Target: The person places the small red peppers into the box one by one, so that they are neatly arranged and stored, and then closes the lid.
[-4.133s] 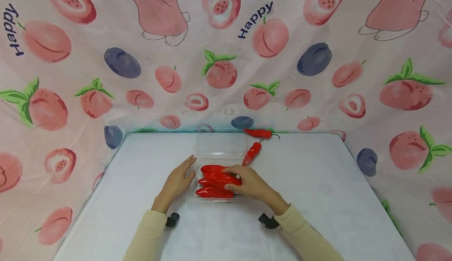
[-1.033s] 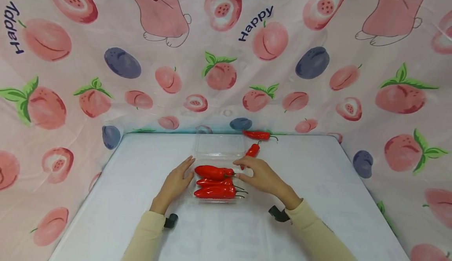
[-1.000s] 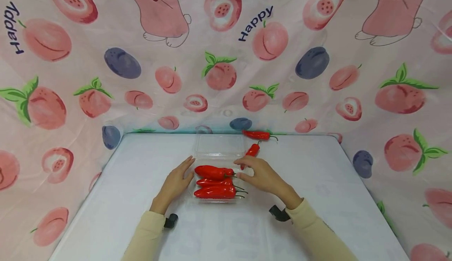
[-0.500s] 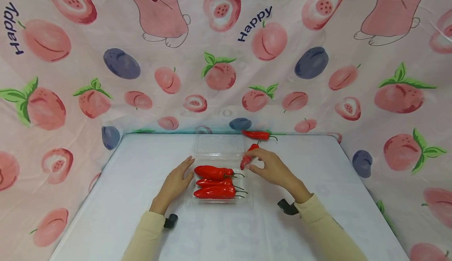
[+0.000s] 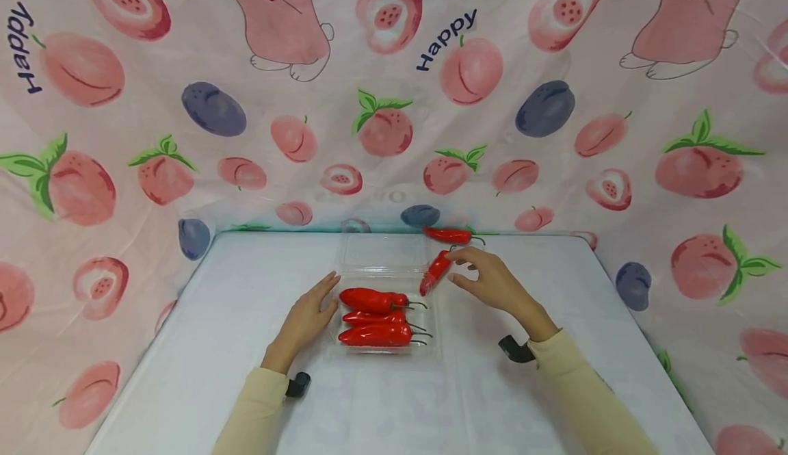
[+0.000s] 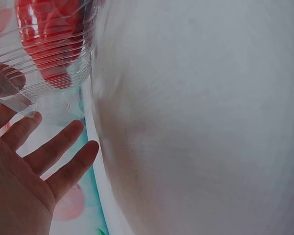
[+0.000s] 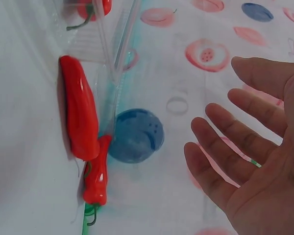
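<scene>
- Left hand, fingers spread, is at the side of the clear box, steadying it I guess; red peppers inside
- Right hand is empty, fingers apart, kinda shaped for the loose pepper beside the box

Right hand at right, fingers spread, apart from peppers. Nearer red pepper on white table, second red pepper overlapping its stem end; contact unclear. Clear container at top, cropped red pepper inside. Fruit-print cloth behind, dark blue fruit printed near peppers.
</scene>
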{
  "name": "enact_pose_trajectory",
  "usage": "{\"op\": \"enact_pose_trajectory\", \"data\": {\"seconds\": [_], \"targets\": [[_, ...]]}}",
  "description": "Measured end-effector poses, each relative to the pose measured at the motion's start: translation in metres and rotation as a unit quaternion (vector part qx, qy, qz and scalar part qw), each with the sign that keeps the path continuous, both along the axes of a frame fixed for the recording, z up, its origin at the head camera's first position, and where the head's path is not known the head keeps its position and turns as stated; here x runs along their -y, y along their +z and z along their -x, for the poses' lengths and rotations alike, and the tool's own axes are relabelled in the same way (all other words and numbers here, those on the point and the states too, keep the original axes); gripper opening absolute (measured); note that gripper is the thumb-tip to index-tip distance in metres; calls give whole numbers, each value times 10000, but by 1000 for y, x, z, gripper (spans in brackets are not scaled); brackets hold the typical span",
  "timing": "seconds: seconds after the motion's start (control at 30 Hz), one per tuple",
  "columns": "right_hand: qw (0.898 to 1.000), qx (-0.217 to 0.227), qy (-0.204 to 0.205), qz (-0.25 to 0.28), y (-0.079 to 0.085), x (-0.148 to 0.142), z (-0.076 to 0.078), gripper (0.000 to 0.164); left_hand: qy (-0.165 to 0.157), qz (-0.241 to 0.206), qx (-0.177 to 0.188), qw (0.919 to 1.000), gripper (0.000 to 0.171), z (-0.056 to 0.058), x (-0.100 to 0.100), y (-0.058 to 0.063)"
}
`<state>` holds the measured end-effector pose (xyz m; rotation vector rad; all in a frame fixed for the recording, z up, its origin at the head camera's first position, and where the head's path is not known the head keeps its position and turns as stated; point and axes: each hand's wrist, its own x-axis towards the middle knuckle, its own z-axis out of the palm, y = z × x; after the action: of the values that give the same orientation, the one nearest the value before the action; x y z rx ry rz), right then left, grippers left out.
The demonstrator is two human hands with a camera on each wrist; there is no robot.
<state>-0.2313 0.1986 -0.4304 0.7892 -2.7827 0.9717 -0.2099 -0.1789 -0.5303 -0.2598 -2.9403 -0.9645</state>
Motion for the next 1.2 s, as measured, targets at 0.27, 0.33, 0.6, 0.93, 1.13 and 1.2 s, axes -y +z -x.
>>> {"op": "enact_pose_trajectory", "data": {"seconds": [0.27,0.33,0.6,0.93,1.13,1.2], "targets": [[9998,183,2,38,-4,-9,15,42,7,3,-69,10000,55,0,0,2],[9998,200,38,32,-7,-11,20,43,9,25,-46,10000,55,0,0,2],[9995,232,78,-184,-21,-16,42,47,-10,28,-66,10000,56,1,0,3],[9966,751,255,-217,-34,-19,68,47,18,8,-23,10000,55,1,1,3],[9949,974,229,-158,-50,-22,81,47,21,-13,30,10000,55,0,-1,2],[9935,1108,204,-146,-57,-22,84,48,29,-13,35,10000,55,-1,-1,1]]}}
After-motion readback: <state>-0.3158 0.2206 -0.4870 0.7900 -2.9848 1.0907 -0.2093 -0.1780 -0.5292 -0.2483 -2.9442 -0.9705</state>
